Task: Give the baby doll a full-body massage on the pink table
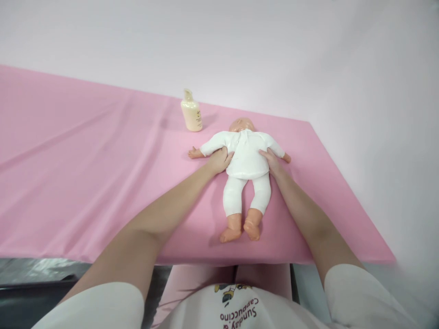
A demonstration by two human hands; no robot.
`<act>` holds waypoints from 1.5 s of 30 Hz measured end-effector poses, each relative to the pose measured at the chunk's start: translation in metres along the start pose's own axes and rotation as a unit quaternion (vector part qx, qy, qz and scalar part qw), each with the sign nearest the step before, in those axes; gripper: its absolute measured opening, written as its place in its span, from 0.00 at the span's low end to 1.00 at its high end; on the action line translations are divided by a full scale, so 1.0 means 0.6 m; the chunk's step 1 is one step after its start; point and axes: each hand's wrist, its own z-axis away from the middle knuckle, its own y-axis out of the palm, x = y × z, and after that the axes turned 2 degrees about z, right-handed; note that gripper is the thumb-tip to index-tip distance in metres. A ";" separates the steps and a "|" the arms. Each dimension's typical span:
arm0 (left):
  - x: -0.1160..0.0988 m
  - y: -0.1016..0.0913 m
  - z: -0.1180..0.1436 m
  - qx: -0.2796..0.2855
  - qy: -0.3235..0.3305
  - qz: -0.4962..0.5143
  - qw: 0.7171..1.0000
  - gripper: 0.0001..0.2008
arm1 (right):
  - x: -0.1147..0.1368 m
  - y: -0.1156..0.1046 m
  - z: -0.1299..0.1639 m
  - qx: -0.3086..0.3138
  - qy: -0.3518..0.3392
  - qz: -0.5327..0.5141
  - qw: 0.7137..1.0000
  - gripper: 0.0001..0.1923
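Observation:
A baby doll [247, 155] in a white long-sleeved top and white leggings lies on its back on the pink-covered table, its head away from me and its bare feet toward me. Its arms are spread out to both sides. My left hand [220, 160] is closed against the left side of its torso, just below the doll's sleeve. On the opposite side my right hand [270, 158] grips the torso under the other arm, its thumb over the white top. The fingers of both hands are partly hidden beneath the doll.
A cream pump bottle [192, 114] stands upright beyond the doll's outstretched arm, near the table's far edge. The pink cloth [85, 160] has folds on the left. A pale wall or sheet [219, 45] rises behind the table.

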 end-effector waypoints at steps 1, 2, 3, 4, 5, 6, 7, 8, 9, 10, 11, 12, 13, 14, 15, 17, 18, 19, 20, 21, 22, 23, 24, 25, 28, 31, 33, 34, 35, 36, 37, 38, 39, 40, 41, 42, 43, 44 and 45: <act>0.000 0.000 0.000 0.000 -0.001 0.001 1.000 0.21 | 0.000 0.000 0.000 -0.002 0.001 0.005 1.000 0.28; 0.000 0.000 0.000 0.001 -0.001 0.002 1.000 0.21 | -0.001 0.000 -0.001 -0.002 0.001 0.003 1.000 0.28; 0.000 0.000 0.000 0.001 -0.001 0.004 1.000 0.22 | -0.002 0.000 -0.001 0.000 0.000 -0.004 1.000 0.28; 0.000 0.000 0.000 0.002 0.000 0.005 1.000 0.22 | -0.002 0.000 -0.001 0.003 -0.002 -0.015 1.000 0.27; 0.000 0.000 0.000 0.003 0.001 0.006 1.000 0.22 | -0.002 0.000 -0.001 0.005 -0.005 -0.026 1.000 0.27; 0.000 0.000 0.000 0.003 0.002 0.005 1.000 0.22 | -0.002 0.000 -0.001 0.006 -0.007 -0.034 0.999 0.26; 0.000 -0.001 0.001 0.002 0.003 0.003 1.000 0.21 | -0.002 0.000 -0.001 0.006 -0.009 -0.036 0.999 0.26; -0.001 -0.002 0.001 0.001 0.006 0.001 1.000 0.21 | -0.002 0.000 -0.001 0.006 -0.010 -0.034 0.999 0.26; -0.001 -0.002 0.001 0.000 0.007 0.000 1.000 0.21 | -0.001 0.001 0.000 0.004 -0.011 -0.029 1.000 0.26; -0.002 -0.003 0.002 -0.001 0.007 -0.001 1.000 0.21 | 0.000 0.001 0.000 0.002 -0.012 -0.023 1.000 0.27; -0.002 -0.004 0.002 -0.001 0.006 0.000 1.000 0.21 | 0.001 0.001 0.001 0.001 -0.011 -0.015 1.000 0.27; -0.003 -0.005 0.003 0.000 0.004 0.002 1.000 0.21 | 0.002 0.002 0.002 -0.002 -0.009 -0.006 1.000 0.27; -0.004 -0.006 0.003 0.001 0.001 0.004 1.000 0.21 | 0.003 0.002 0.002 -0.007 -0.006 0.005 1.000 0.27; -0.005 -0.007 0.004 0.002 -0.001 0.005 1.000 0.21 | 0.004 0.003 0.003 -0.011 -0.001 0.016 1.000 0.27; -0.005 -0.008 0.004 0.003 -0.002 0.006 1.000 0.21 | 0.004 0.003 0.003 -0.014 0.001 0.023 1.000 0.27; -0.006 -0.008 0.004 0.004 -0.003 0.005 1.000 0.21 | 0.006 0.004 0.005 -0.013 -0.001 0.023 1.000 0.27; -0.007 -0.009 0.004 0.005 -0.003 0.004 1.000 0.21 | 0.006 0.004 0.005 -0.011 -0.004 0.018 1.000 0.27; -0.007 -0.009 0.004 0.005 -0.003 0.003 1.000 0.21 | 0.007 0.004 0.006 -0.009 -0.007 0.016 1.000 0.28; -0.007 -0.009 0.004 0.006 -0.003 0.003 1.000 0.21 | 0.007 0.004 0.006 -0.008 -0.008 0.016 1.000 0.28; -0.007 -0.009 0.005 0.005 -0.003 0.003 1.000 0.21 | 0.007 0.005 0.007 -0.009 -0.008 0.020 1.000 0.29; -0.007 -0.009 0.005 0.005 -0.002 0.005 1.000 0.21 | 0.007 0.005 0.007 -0.011 -0.007 0.024 1.000 0.29; -0.007 -0.009 0.005 0.005 -0.003 0.009 1.000 0.21 | 0.007 0.004 0.006 -0.013 -0.007 0.026 1.000 0.29; -0.008 -0.010 0.005 0.005 -0.004 0.014 1.000 0.21 | 0.007 0.004 0.006 -0.013 -0.008 0.024 1.000 0.29; -0.008 -0.010 0.006 0.005 -0.005 0.018 1.000 0.21 | 0.006 0.004 0.006 -0.013 -0.009 0.020 1.000 0.29; -0.009 -0.011 0.006 0.005 -0.006 0.021 1.000 0.21 | 0.004 0.003 0.005 -0.012 -0.013 0.014 1.000 0.27; -0.009 -0.011 0.007 0.000 -0.002 0.016 1.000 0.21 | 0.002 0.002 0.004 -0.014 -0.017 0.015 1.000 0.26; -0.007 -0.010 0.007 -0.005 0.001 0.017 1.000 0.21 | 0.001 0.002 0.004 -0.019 -0.019 0.018 0.999 0.26; -0.006 -0.009 0.007 -0.008 0.002 0.017 1.000 0.21 | 0.000 0.002 0.003 -0.023 -0.020 0.019 0.999 0.27; -0.005 -0.008 0.006 -0.010 0.004 0.018 1.000 0.21 | -0.001 0.002 0.003 -0.026 -0.021 0.019 0.999 0.27; -0.004 -0.007 0.006 -0.012 0.004 0.018 1.000 0.20 | -0.002 0.002 0.002 -0.027 -0.025 0.016 0.999 0.28; -0.003 -0.007 0.006 -0.014 0.005 0.019 1.000 0.20 | -0.003 0.001 0.001 -0.027 -0.029 0.010 0.999 0.28; -0.003 -0.006 0.005 -0.014 0.006 0.019 1.000 0.20 | -0.004 0.001 0.000 -0.024 -0.033 0.002 0.999 0.28; -0.002 -0.006 0.005 -0.015 0.007 0.018 1.000 0.20 | -0.004 0.001 0.000 -0.022 -0.037 -0.004 0.999 0.28; -0.002 -0.006 0.005 -0.016 0.008 0.017 1.000 0.20 | -0.005 0.001 0.000 -0.020 -0.039 -0.009 0.999 0.28; -0.001 -0.006 0.005 -0.016 0.009 0.016 1.000 0.20 | -0.005 0.000 0.000 -0.019 -0.041 -0.009 0.999 0.29; -0.001 -0.005 0.005 -0.017 0.010 0.017 1.000 0.20 | -0.005 0.000 0.000 -0.019 -0.042 -0.005 0.999 0.29; -0.001 -0.005 0.004 -0.018 0.009 0.018 1.000 0.20 | -0.005 0.000 0.000 -0.021 -0.042 0.002 0.999 0.29; -0.001 -0.005 0.004 -0.018 0.008 0.019 1.000 0.20 | -0.005 0.001 0.000 -0.023 -0.041 0.008 0.999 0.29; -0.001 -0.005 0.004 -0.017 0.006 0.021 1.000 0.20 | -0.005 0.001 0.000 -0.024 -0.040 0.014 0.999 0.29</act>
